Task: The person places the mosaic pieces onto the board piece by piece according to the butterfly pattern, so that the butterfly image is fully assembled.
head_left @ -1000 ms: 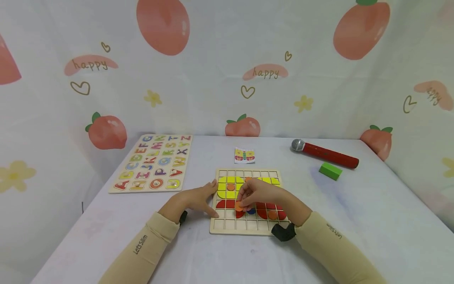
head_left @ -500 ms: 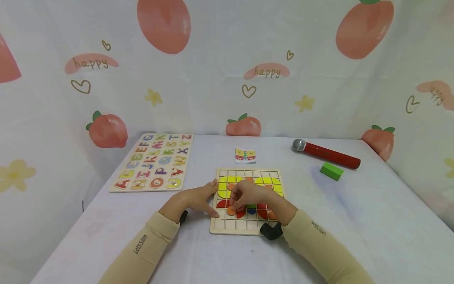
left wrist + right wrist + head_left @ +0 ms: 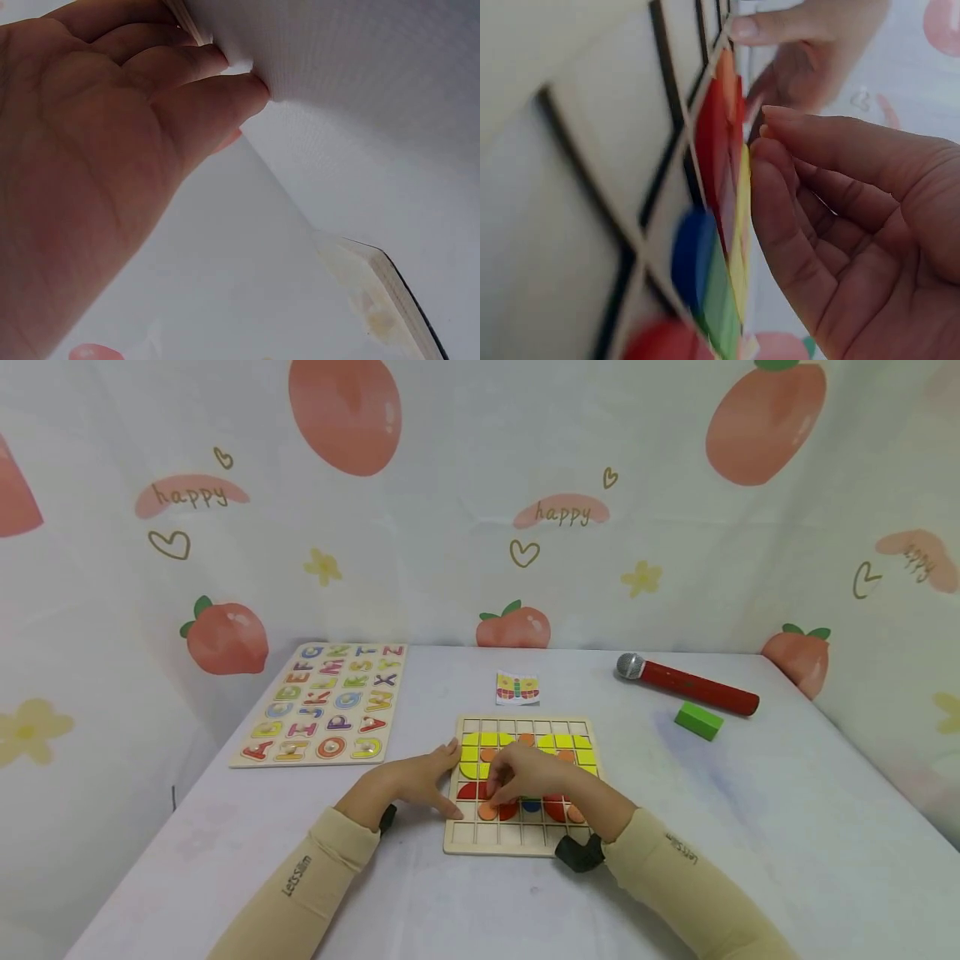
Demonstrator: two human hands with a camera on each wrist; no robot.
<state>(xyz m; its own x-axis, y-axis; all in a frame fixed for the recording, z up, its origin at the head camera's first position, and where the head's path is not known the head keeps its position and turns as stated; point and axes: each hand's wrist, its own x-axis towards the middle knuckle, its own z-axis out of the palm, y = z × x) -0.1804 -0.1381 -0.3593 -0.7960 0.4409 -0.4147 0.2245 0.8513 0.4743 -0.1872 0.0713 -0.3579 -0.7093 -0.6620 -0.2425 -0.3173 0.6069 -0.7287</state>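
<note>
A wooden grid board (image 3: 510,837) lies in front of me, with yellow, red, orange, blue and green pieces in its squares. My left hand (image 3: 416,779) rests at the board's left edge, thumb and fingers extended and spread along it. In the left wrist view, fingertips (image 3: 259,90) touch the white tabletop. Over the board hovers my right hand (image 3: 528,772), its fingers loosely bent. An orange disc (image 3: 487,811) lies in a lower left square, right below these fingertips. In the right wrist view, the thumb and index finger come close together with nothing visible between them.
An alphabet puzzle board (image 3: 318,706) lies at the back left. Behind the grid board is a small butterfly picture card (image 3: 517,688). A red microphone (image 3: 690,684) and a green block (image 3: 699,721) lie at the right. A printed curtain (image 3: 435,568) hangs behind the table.
My right hand moved left and slightly toward me over the board, bringing the orange disc to the lower left square and letting it go there. The left hand kept its place.
</note>
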